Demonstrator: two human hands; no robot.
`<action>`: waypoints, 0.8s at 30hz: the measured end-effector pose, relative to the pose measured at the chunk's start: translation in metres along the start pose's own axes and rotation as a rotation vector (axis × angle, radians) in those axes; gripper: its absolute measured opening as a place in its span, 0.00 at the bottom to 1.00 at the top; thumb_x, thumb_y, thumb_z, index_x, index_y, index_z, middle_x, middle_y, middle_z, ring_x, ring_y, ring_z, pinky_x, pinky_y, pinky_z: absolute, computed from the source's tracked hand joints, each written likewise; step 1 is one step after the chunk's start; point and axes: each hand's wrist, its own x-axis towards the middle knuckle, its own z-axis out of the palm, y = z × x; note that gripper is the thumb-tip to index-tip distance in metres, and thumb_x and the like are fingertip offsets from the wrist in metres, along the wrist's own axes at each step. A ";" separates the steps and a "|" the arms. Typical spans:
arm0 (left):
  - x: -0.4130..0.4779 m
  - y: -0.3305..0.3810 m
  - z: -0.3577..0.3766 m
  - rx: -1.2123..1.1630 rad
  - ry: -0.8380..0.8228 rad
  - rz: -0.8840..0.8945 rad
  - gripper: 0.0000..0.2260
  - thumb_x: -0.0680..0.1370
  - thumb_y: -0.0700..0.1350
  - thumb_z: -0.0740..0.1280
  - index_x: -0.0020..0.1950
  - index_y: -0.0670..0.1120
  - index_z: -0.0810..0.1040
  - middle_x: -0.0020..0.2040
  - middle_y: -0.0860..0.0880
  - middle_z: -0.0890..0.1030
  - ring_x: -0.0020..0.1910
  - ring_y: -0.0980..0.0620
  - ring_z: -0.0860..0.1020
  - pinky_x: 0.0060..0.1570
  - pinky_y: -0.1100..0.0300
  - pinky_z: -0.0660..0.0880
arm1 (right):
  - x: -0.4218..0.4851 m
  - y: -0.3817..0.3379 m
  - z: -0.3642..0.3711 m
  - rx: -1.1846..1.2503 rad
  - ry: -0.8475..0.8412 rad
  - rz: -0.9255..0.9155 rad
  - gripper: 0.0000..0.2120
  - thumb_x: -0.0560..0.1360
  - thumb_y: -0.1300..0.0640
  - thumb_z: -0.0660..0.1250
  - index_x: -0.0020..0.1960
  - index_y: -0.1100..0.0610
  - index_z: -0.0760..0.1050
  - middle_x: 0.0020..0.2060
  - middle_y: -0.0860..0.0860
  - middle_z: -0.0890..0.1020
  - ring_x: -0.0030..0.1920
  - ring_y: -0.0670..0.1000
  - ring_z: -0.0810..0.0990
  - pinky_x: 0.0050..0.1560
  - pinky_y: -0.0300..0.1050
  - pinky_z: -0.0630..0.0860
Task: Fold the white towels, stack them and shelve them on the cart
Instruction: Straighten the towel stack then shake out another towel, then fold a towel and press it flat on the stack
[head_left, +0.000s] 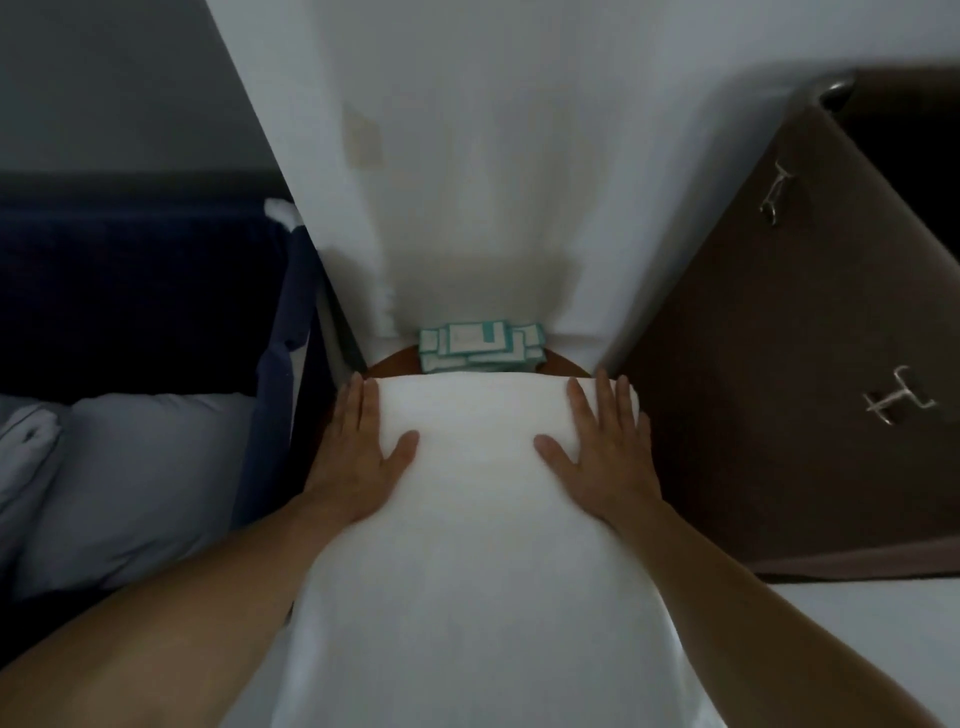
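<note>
The white towel (475, 467) lies lengthways before the person, its far end just short of the teal packets (480, 348); the left hand (363, 447) and right hand (608, 447) press flat on its two sides, fingers straight and spread, gripping nothing; a brown cabinet (779, 364) stands to the right.

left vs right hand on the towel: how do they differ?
Placement: the left hand lies along the left side of the white towel, with only its thumb on top; the right hand lies flat on top, near the right edge.
Fingers: the left hand's are held together; the right hand's look slightly apart.
Shared: both are open, fingers straight, thumbs pointing inward.
</note>
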 end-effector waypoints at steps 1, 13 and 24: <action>0.003 0.000 0.001 0.000 0.003 -0.002 0.46 0.72 0.73 0.42 0.80 0.46 0.36 0.80 0.49 0.35 0.79 0.52 0.37 0.78 0.51 0.43 | 0.003 0.000 0.001 -0.008 0.005 0.001 0.42 0.73 0.25 0.40 0.80 0.46 0.43 0.80 0.53 0.41 0.79 0.57 0.37 0.77 0.62 0.43; -0.073 0.023 -0.003 0.227 -0.072 0.042 0.42 0.75 0.70 0.38 0.79 0.44 0.33 0.78 0.43 0.30 0.78 0.45 0.31 0.77 0.45 0.37 | -0.071 -0.011 -0.019 -0.144 -0.186 -0.021 0.41 0.73 0.26 0.37 0.79 0.45 0.32 0.77 0.53 0.30 0.77 0.56 0.28 0.76 0.64 0.38; -0.216 0.023 0.034 0.250 -0.118 0.201 0.43 0.72 0.78 0.45 0.76 0.58 0.27 0.75 0.45 0.24 0.73 0.40 0.23 0.72 0.37 0.31 | -0.219 -0.024 -0.002 -0.190 -0.191 -0.061 0.42 0.69 0.21 0.39 0.76 0.37 0.29 0.76 0.48 0.28 0.75 0.56 0.25 0.76 0.66 0.41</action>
